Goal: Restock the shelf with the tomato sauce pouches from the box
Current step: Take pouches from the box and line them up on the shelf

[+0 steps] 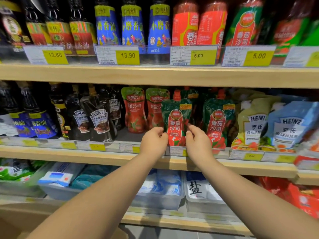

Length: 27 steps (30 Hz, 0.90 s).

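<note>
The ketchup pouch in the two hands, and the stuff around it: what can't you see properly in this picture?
- Head view: the ketchup pouch has its lower side edges covered by the left hand and right hand.
- The box of pouches: out of frame.
- The small price tags under the middle shelf: blurred, unreadable.
- Pouches behind the front row: hidden by those in front.

The left hand [154, 139] and right hand [198, 140] cover the lower side edges of the ketchup pouch [176, 121], and their fingers curl out of sight against it, so the grip cannot be read. That pouch hides part of the red pouch [155, 109] behind it. Price labels [97, 147] on the middle shelf rail are too blurred to read. The bottles [107, 25] on the top shelf are cut off by the upper edge
</note>
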Tool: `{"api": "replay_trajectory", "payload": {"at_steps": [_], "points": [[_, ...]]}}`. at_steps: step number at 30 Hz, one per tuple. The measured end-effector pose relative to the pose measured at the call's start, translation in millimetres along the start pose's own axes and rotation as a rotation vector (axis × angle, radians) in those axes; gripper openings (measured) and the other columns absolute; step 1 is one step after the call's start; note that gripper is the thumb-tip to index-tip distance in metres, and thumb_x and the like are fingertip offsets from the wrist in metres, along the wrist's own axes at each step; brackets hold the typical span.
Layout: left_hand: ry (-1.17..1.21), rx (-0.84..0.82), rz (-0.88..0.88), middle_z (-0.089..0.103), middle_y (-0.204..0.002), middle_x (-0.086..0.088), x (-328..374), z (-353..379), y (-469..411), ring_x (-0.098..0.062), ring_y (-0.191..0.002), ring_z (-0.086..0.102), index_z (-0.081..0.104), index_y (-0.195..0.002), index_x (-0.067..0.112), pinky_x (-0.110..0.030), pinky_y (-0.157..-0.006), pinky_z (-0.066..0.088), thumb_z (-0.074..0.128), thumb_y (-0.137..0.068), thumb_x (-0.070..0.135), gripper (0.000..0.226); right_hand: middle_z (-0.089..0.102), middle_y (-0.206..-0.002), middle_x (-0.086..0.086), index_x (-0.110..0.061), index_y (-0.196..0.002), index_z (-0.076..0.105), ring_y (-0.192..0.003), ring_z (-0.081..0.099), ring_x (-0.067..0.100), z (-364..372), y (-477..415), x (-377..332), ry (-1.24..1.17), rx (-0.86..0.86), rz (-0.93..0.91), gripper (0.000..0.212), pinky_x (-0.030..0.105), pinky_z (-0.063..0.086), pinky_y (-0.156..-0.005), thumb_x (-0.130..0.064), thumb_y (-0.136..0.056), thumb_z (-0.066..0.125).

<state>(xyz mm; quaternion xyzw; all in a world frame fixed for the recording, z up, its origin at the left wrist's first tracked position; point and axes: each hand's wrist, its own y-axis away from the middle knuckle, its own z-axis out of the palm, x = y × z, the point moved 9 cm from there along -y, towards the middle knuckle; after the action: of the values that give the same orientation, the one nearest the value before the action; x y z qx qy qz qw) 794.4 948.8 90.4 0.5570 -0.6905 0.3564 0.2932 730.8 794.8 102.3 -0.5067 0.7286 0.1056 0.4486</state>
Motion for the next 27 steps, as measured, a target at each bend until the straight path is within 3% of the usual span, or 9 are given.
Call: {"api": "replay_trajectory", "payload": {"at_steps": [7, 10, 12, 16, 20, 24, 27], "points": [[0.009, -0.060, 0.032, 0.059, -0.132, -0.004, 20.3, 25.9, 2.7, -0.019, -0.120, 0.054, 0.050, -0.132, 0.014, -0.030, -0.098, 0.041, 0.048, -0.087, 0.028, 0.047, 0.043, -0.142, 0.008, -0.012, -0.142, 0.036, -0.125, 0.046, 0.023, -13.9, -4.9, 16.6, 0.012, -0.032, 0.044, 0.047, 0.033, 0.040, -0.101, -0.022, -0.096, 0.034], [-0.005, -0.087, 0.039, 0.056, -0.135, -0.004, 26.5, 35.9, 2.0, -0.020, -0.124, 0.052, 0.046, -0.135, 0.014, -0.033, -0.102, 0.042, 0.048, -0.087, 0.029, 0.050, 0.038, -0.137, 0.008, -0.011, -0.142, 0.033, -0.115, 0.047, 0.021, -22.6, -4.8, 21.9, 0.045, 0.004, 0.050, 0.049, 0.024, 0.033, -0.085, -0.019, -0.094, 0.038], [-0.010, -0.081, 0.033, 0.055, -0.136, -0.005, 25.7, 36.7, 1.5, -0.021, -0.124, 0.052, 0.045, -0.135, 0.014, -0.035, -0.103, 0.043, 0.048, -0.087, 0.029, 0.050, 0.038, -0.134, 0.007, -0.013, -0.140, 0.036, -0.111, 0.048, 0.020, -28.4, -3.6, 19.2, 0.048, 0.050, 0.033, 0.048, 0.024, 0.033, -0.083, -0.018, -0.092, 0.042], [0.036, -0.008, 0.038, 0.056, -0.134, -0.005, 19.9, 18.9, -1.2, -0.022, -0.121, 0.053, 0.048, -0.132, 0.014, -0.034, -0.099, 0.043, 0.048, -0.087, 0.026, 0.046, 0.044, -0.120, 0.002, -0.019, -0.116, 0.048, -0.084, 0.052, 0.009, -34.6, 2.4, -3.1, -0.049, 0.138, -0.060, 0.030, 0.026, 0.039, -0.075, -0.015, -0.087, 0.048], [0.164, 0.121, 0.093, 0.063, -0.113, 0.001, 8.6, -19.1, 0.3, -0.013, -0.098, 0.059, 0.060, -0.110, 0.022, -0.028, -0.089, 0.046, 0.048, -0.085, 0.020, 0.029, 0.044, -0.092, -0.007, -0.025, -0.094, 0.046, -0.065, 0.046, 0.002, -12.9, 13.7, -34.9, -0.096, 0.075, -0.186, 0.016, 0.023, 0.037, -0.063, -0.017, -0.084, 0.053], [0.331, 0.250, 0.097, 0.062, -0.088, 0.014, -36.7, -66.1, 23.7, 0.003, -0.078, 0.056, 0.057, -0.085, 0.039, -0.016, -0.074, 0.046, 0.051, -0.086, 0.018, 0.022, 0.044, -0.074, -0.008, -0.033, -0.072, 0.036, -0.061, 0.043, 0.007, 42.0, 39.3, -61.4, -0.150, -0.050, -0.238, 0.026, 0.026, 0.036, -0.057, -0.020, -0.081, 0.057], [0.331, 0.303, 0.015, 0.061, -0.077, 0.013, -100.0, -95.8, 50.0, 0.007, -0.066, 0.053, 0.057, -0.080, 0.038, -0.007, -0.062, 0.043, 0.054, -0.084, 0.016, 0.023, 0.038, -0.061, -0.008, -0.029, -0.062, 0.032, -0.055, 0.039, 0.011, 101.2, 69.1, -70.7, -0.167, -0.188, -0.195, 0.032, 0.032, 0.033, -0.056, -0.022, -0.078, 0.060]]}}
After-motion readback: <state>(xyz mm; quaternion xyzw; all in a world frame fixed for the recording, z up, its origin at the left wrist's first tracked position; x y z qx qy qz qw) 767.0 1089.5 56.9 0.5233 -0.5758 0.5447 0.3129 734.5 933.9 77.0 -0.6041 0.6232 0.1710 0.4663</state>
